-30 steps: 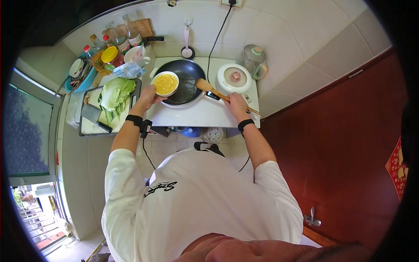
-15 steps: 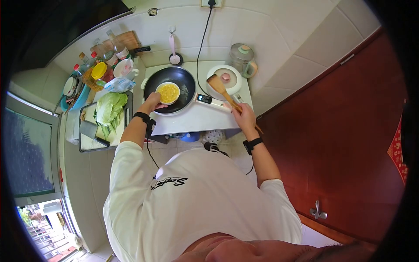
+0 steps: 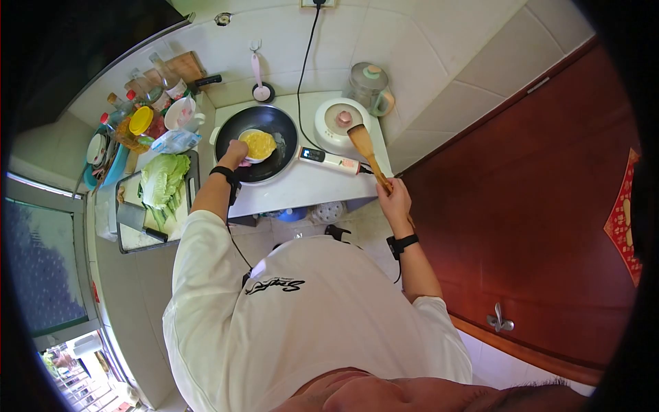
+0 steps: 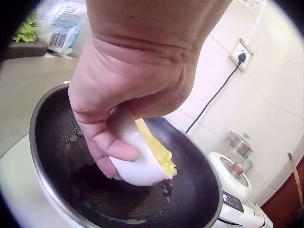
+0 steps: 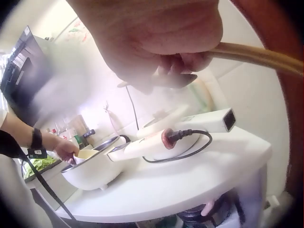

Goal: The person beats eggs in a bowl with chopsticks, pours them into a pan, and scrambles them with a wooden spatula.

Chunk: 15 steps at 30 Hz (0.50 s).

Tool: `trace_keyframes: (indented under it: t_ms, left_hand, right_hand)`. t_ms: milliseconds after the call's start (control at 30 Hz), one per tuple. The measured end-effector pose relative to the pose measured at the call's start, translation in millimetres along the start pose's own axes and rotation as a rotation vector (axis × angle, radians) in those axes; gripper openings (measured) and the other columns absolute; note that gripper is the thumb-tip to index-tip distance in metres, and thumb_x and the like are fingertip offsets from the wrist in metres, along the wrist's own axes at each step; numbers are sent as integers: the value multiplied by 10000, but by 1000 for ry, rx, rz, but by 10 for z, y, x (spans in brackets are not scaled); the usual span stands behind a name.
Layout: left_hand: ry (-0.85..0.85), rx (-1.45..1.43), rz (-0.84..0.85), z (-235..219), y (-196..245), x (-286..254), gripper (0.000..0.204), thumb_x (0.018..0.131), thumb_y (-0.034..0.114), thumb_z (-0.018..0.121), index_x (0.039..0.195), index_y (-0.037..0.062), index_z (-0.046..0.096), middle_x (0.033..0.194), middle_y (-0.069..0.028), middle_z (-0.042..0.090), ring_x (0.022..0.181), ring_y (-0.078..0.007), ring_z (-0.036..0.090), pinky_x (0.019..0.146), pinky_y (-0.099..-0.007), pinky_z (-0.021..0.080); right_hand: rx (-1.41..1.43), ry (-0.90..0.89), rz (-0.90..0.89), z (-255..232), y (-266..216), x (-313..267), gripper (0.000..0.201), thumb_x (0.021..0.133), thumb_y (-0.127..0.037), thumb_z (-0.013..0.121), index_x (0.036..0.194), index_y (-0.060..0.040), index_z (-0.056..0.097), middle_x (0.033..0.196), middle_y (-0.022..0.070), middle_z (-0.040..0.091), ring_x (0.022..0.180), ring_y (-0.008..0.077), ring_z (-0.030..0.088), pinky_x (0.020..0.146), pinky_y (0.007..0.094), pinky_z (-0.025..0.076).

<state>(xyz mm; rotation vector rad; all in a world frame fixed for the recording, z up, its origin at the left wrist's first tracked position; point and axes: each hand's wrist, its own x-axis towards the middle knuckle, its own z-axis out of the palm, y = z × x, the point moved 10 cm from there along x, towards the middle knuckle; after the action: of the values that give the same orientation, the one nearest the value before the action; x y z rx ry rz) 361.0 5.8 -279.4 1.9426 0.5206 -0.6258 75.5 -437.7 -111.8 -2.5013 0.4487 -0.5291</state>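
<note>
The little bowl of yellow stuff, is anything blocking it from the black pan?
Nothing visible is in the way: the left hand holds the white bowl tilted over the pan. The wooden spatula is off to one side.

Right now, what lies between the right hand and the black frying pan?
Head view: the white handle of the black frying pan, with a cord at its end toward the right hand.

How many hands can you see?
2. The left hand grips the egg bowl, tilted over the pan. The right hand holds the wooden spatula.
</note>
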Motion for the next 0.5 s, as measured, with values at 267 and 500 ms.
trace_keyframes:
  t_ms: [267,500]
  left_hand:
    - [48,118,-44,-139,96,119,451,968,195,403,1352,-2,275,1076,-198,624,622,-320,678,418,-383,547]
    - [117,-46,-27,-344,-42,402,321,954,174,415,1174,-37,514,1013,-189,636,663,-342,682,432,-406,559]
  right_hand:
    - [0,5,73,-82,127,-100,282,810,-284,693,965,-57,628,931,114,621,883,323,616,738,402,494]
    - [30,-3,98,-97,197,-134,276,810,-268,692,950,-43,616,909,121,612,869,330,613,729,406,490]
